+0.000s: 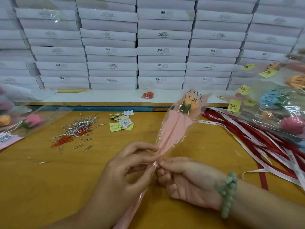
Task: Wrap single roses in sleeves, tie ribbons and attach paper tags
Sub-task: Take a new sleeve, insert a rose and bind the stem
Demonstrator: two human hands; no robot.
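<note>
An orange rose (188, 103) stands tilted in a clear sleeve with pink paper lining (175, 128), its head pointing up and away from me. My left hand (130, 171) pinches the gathered neck of the sleeve between thumb and fingers. My right hand (188, 180), with a green bead bracelet on the wrist, pinches the same neck from the right. The sleeve's tail runs down under my left hand toward me. Red and white ribbons (257, 139) lie spread on the table at the right. A small heap of paper tags (123, 122) lies at mid-table.
Silver twist ties and paper clips (79, 131) are scattered left of centre. Wrapped roses lie at the left edge (31, 121) and in a pile at the right (280, 109). A clear cup of red clips (147, 93) stands on the ledge before stacked white boxes (161, 52).
</note>
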